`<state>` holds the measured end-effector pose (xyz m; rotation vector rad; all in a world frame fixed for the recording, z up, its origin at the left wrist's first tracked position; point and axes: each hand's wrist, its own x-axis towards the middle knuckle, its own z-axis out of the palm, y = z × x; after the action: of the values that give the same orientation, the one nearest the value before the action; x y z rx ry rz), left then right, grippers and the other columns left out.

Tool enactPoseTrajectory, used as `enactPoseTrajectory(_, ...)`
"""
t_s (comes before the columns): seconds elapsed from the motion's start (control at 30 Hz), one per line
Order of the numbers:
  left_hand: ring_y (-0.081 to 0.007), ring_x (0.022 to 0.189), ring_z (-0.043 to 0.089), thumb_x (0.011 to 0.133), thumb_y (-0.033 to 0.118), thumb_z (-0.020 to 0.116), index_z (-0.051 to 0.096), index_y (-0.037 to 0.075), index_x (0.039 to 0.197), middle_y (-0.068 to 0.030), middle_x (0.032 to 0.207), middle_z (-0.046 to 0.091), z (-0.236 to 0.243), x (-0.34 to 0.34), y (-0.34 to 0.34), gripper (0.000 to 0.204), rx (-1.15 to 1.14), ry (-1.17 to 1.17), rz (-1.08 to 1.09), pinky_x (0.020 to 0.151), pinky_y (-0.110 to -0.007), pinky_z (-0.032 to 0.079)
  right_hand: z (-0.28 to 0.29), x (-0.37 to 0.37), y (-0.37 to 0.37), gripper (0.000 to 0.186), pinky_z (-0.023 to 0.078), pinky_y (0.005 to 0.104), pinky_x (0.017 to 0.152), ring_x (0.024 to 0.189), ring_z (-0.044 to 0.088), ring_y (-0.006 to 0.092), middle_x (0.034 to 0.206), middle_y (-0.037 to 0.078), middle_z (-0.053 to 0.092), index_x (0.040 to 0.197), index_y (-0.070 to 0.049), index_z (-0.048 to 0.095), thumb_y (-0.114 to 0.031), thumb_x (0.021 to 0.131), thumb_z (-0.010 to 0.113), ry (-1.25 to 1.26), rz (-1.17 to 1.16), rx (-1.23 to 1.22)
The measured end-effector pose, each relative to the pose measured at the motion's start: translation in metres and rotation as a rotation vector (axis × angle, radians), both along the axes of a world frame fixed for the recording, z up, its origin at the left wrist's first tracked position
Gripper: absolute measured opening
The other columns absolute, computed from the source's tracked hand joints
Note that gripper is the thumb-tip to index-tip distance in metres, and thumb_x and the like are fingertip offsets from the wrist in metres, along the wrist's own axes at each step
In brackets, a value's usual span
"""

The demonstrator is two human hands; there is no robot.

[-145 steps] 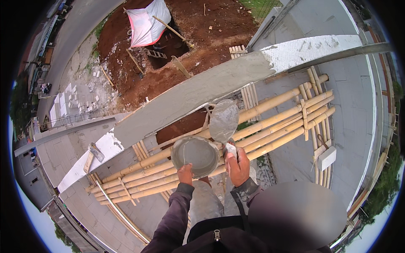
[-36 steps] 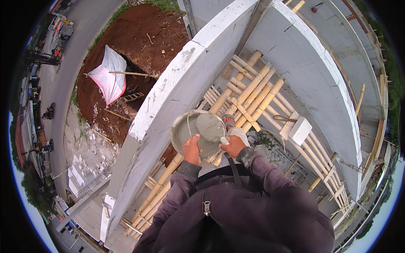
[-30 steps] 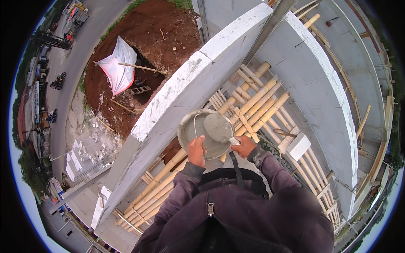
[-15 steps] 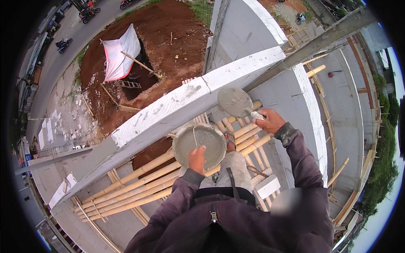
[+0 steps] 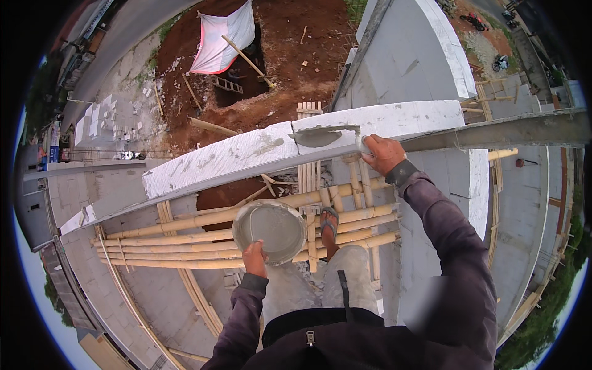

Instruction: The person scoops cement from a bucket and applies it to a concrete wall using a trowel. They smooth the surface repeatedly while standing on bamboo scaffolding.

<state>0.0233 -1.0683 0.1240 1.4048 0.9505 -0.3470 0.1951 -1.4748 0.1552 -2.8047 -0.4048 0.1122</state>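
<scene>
My left hand [image 5: 254, 258] is closed on the thin wire handle of a round bucket [image 5: 301, 229], held in front of my legs. Grey wet mortar [image 5: 277, 225] fills it. At the wall's top edge, my right hand [image 5: 383, 154] grips the pale handle of a trowel [image 5: 364, 145]. Its blade is tipped against the top of the white block wall [image 5: 394, 115] and shows only in part. Beside it, a patch of wet mortar [image 5: 317, 137] lies on the wall top, near a joint between two blocks.
Below me, bamboo poles [image 5: 185, 237] form a scaffold, with my sandalled foot [image 5: 329, 225] on it. A grey beam [image 5: 499, 132] meets the wall at right. Beyond the wall are red soil, a pit and a white tarp [image 5: 225, 37].
My right hand has brought the mortar-laden trowel up and onto the wall top, where its blade has tilted. The bucket stays in my left hand. My view has shifted.
</scene>
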Motion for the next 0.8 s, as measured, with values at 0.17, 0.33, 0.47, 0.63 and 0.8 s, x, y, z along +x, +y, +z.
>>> enactPoseTrajectory(0.17, -0.0100, 0.045, 0.036, 0.084, 0.019, 0.057, 0.047, 0.009, 0.060, 0.0013, 0.053, 0.036, -0.034, -0.007, -0.008, 0.028, 0.014, 0.021, 0.036, 0.044, -0.029, 0.035, 0.001, -0.005, -0.024, 0.029, 0.049, 0.0420, 0.064, 0.076, 0.062, 0.0304, 0.082, 0.009, 0.058, 0.093, -0.010, 0.051, -0.023, 0.074, 0.069, -0.073, -0.003, 0.017)
enactPoseTrajectory(0.33, -0.0104, 0.044, 0.036, 0.085, 0.019, 0.056, 0.049, 0.008, 0.062, 0.0000, 0.052, 0.036, -0.068, -0.015, -0.019, 0.026, 0.048, 0.026, -0.018, 0.043, -0.029, 0.035, -0.009, -0.016, -0.049, 0.028, 0.049, 0.0419, 0.063, 0.075, 0.061, 0.0308, 0.081, 0.009, 0.058, 0.091, -0.009, 0.052, -0.022, 0.073, 0.070, -0.066, -0.060, -0.036)
enactPoseTrajectory(0.47, -0.0101, 0.044, 0.036, 0.086, 0.019, 0.055, 0.048, 0.008, 0.062, 0.0001, 0.051, 0.037, -0.077, -0.027, -0.024, 0.027, 0.034, 0.049, -0.013, 0.044, -0.029, 0.036, -0.016, -0.021, -0.069, 0.029, 0.050, 0.0414, 0.064, 0.077, 0.062, 0.0312, 0.084, 0.009, 0.060, 0.092, -0.009, 0.054, -0.023, 0.073, 0.070, 0.011, -0.132, -0.048)
enactPoseTrajectory(0.63, -0.0091, 0.046, 0.035, 0.085, 0.021, 0.056, 0.046, 0.012, 0.062, 0.0029, 0.055, 0.037, -0.082, -0.028, -0.029, 0.027, 0.009, 0.066, -0.023, 0.045, -0.028, 0.034, -0.018, -0.023, -0.080, 0.030, 0.049, 0.0420, 0.063, 0.076, 0.061, 0.0312, 0.084, 0.010, 0.060, 0.093, -0.009, 0.055, -0.023, 0.072, 0.071, -0.058, -0.134, -0.052)
enactPoseTrajectory(0.8, -0.0094, 0.045, 0.036, 0.086, 0.018, 0.057, 0.049, 0.007, 0.062, 0.0013, 0.053, 0.037, -0.085, -0.027, -0.034, 0.027, 0.077, 0.003, -0.107, 0.046, -0.028, 0.035, -0.020, -0.030, -0.090, 0.028, 0.049, 0.0426, 0.064, 0.075, 0.061, 0.0315, 0.083, 0.009, 0.059, 0.089, -0.009, 0.053, -0.021, 0.072, 0.071, -0.081, -0.136, -0.070)
